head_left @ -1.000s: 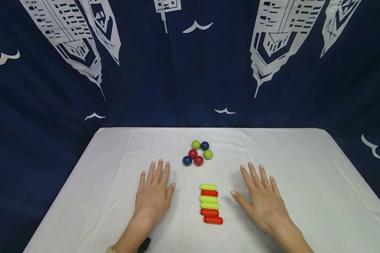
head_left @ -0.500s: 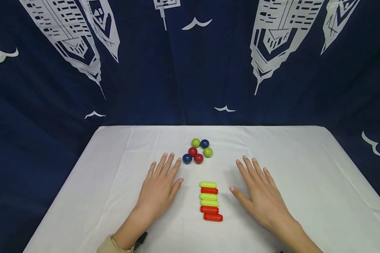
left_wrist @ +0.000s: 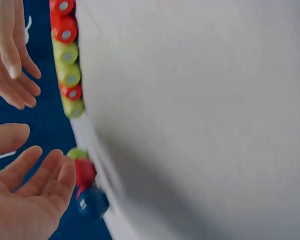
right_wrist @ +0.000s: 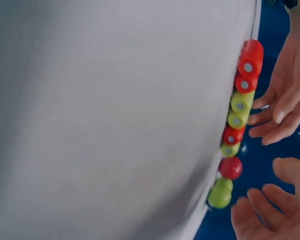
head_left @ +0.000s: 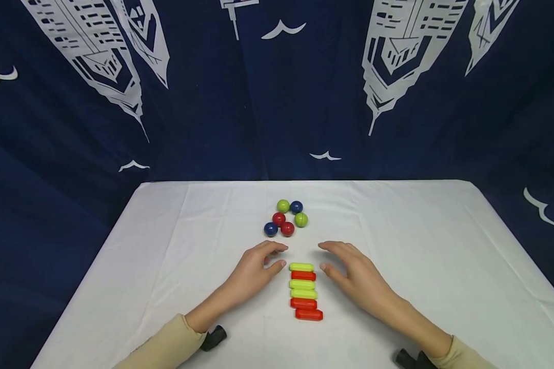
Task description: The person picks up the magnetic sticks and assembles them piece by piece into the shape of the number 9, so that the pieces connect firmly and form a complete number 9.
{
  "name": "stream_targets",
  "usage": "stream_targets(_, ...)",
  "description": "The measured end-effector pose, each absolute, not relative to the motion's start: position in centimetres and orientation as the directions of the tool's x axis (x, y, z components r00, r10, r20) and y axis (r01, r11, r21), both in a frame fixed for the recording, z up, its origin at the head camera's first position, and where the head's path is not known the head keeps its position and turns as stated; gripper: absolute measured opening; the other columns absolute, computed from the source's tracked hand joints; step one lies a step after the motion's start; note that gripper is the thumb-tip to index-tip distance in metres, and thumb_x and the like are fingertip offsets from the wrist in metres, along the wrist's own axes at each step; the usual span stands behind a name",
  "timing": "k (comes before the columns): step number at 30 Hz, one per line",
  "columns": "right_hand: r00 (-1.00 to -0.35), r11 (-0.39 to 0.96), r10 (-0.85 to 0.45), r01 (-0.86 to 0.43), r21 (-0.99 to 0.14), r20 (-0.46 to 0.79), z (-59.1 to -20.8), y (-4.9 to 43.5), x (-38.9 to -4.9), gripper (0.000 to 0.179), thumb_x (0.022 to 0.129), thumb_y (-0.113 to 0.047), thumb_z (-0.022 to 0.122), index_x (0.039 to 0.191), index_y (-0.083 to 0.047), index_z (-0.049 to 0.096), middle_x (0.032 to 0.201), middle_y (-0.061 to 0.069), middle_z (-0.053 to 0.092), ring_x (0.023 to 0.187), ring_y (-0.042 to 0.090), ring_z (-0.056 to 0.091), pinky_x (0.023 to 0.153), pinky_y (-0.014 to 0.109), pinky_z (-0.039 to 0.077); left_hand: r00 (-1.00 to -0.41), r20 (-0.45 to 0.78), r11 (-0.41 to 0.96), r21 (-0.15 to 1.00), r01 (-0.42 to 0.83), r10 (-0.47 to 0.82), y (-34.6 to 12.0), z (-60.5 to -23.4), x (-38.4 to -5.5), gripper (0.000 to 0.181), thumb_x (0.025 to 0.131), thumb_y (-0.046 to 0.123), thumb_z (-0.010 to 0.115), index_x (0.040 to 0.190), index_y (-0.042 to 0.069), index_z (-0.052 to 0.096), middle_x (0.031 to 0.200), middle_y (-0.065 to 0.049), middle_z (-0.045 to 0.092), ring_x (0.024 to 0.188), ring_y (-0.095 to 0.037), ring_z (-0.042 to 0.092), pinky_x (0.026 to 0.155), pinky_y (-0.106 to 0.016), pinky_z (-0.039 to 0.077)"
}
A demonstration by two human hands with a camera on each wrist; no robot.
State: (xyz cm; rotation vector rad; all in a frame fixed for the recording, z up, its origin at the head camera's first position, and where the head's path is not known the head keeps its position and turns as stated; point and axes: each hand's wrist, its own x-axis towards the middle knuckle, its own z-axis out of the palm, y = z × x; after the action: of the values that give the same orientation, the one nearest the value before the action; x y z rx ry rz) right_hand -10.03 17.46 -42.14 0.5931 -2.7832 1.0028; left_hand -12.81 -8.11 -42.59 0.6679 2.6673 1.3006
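Note:
Short yellow-green rods (head_left: pixel 302 284) and red rods (head_left: pixel 309 314) lie side by side in a column on the white tabletop; silvery discs show on their ends in both wrist views. Just beyond them sits a cluster of small balls: two red balls (head_left: pixel 287 229), two blue balls (head_left: pixel 271 229) and two green balls (head_left: pixel 301 220). My left hand (head_left: pixel 251 271) hovers left of the column's far end, fingers bent and thumb apart, holding nothing. Across from it, on the right, my right hand (head_left: pixel 362 279) mirrors that pose and holds nothing either. The nearest rod to both is the far yellow-green one.
A white cloth covers the table (head_left: pixel 443 230). Behind its far edge hangs a dark blue curtain (head_left: pixel 258 128) printed with white buildings and birds. Black devices (head_left: pixel 214 338) sit at both wrists, by the beige sleeves (head_left: pixel 166 343).
Both hands have turned from palm-down with spread fingers to facing each other, moving inward toward the far end of the rod column. Rods and balls keep their places; the view has tilted slightly.

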Motion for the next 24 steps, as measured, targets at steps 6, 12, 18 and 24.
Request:
stream_targets(6, -0.907, 0.609, -0.414, -0.339, -0.717, 0.077, -42.7, 16.6, -11.5, 0.029, 0.092, -0.011, 0.069, 0.121, -0.01, 0.067, 0.111, -0.004, 0.066, 0.09, 0.01, 0.062, 0.081, 0.03, 0.053, -0.892, -0.003, 0.488, 0.838, 0.245, 0.452, -7.1, -43.9, -13.7, 0.022, 0.091, 0.007, 0.068, 0.112, 0.005, 0.069, 0.096, 0.003, 0.064, 0.082, -0.013, 0.058, 0.073, -0.025, 0.05)
stream_targets(12, -0.884, 0.594, -0.467, -0.334, -0.732, 0.024, -43.2, 15.9, -12.8, 0.021, 0.09, -0.006, 0.068, 0.111, -0.01, 0.071, 0.092, -0.007, 0.063, 0.079, 0.011, 0.057, 0.071, 0.025, 0.05, -0.879, 0.025, 0.512, 0.804, 0.3, 0.476, -6.2, -44.5, -14.3, 0.015, 0.089, 0.003, 0.069, 0.103, 0.005, 0.072, 0.087, 0.005, 0.058, 0.075, -0.01, 0.054, 0.068, -0.023, 0.046)
stream_targets(18, -0.869, 0.591, -0.493, -0.362, -0.721, 0.032, -43.1, 15.5, -13.9, 0.018, 0.089, -0.003, 0.069, 0.105, -0.009, 0.073, 0.087, -0.006, 0.061, 0.076, 0.012, 0.055, 0.067, 0.026, 0.048, -0.878, 0.049, 0.523, 0.787, 0.327, 0.476, -6.2, -44.3, -14.8, 0.012, 0.088, 0.001, 0.069, 0.099, 0.005, 0.073, 0.084, 0.004, 0.057, 0.074, -0.009, 0.052, 0.066, -0.022, 0.044)
stream_targets(24, -0.879, 0.593, -0.475, -0.353, -0.724, 0.041, -43.0, 14.8, -15.7, 0.016, 0.089, -0.002, 0.068, 0.104, -0.007, 0.072, 0.085, -0.003, 0.061, 0.075, 0.014, 0.055, 0.067, 0.027, 0.048, -0.903, 0.085, 0.543, 0.774, 0.326, 0.421, -6.1, -44.3, -16.1, 0.012, 0.088, 0.0, 0.07, 0.099, 0.004, 0.071, 0.086, 0.002, 0.056, 0.076, -0.01, 0.052, 0.068, -0.021, 0.045)
